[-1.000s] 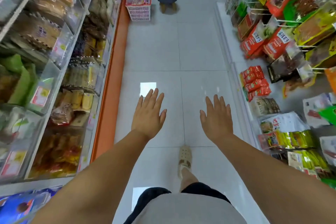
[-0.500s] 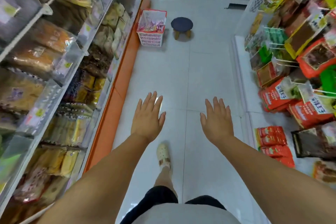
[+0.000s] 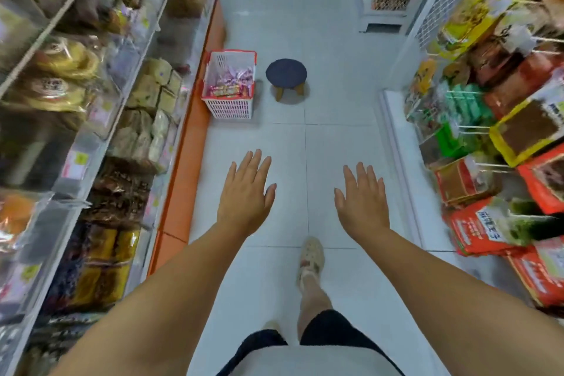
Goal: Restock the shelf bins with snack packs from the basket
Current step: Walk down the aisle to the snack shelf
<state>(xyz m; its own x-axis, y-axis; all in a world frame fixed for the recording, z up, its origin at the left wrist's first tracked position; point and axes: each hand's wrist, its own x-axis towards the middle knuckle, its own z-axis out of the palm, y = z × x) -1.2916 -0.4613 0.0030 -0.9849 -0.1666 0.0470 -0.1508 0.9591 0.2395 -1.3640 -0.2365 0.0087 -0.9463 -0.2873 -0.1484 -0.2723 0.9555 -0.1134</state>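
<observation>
1. Snack packs (image 3: pixel 228 87) are piled in the red-rimmed basket (image 3: pixel 229 108). It's parked at the left edge of the floor, right up against the orange base (image 3: pixel 186 168) of the shelving. A small round stool (image 3: pixel 286 70) sits just beside it on the right.
2. Both hands are well short of it. My left hand (image 3: pixel 245 197) and right hand (image 3: pixel 361 203) hang out front, palms down, fingers straight and slightly spread, holding nothing.
3. Step in hand, as I read it, is walking up to the basket. One sandal (image 3: pixel 311 253) is forward between the arms.
4. I'd hug the left edge of the floor, stop with the basket in easy reach, and steer clear of the stool.
5. Shelf bins (image 3: pixel 100 107) on the left are blurry, so I can't tell which one needs filling. I'd check before grabbing anything.
</observation>
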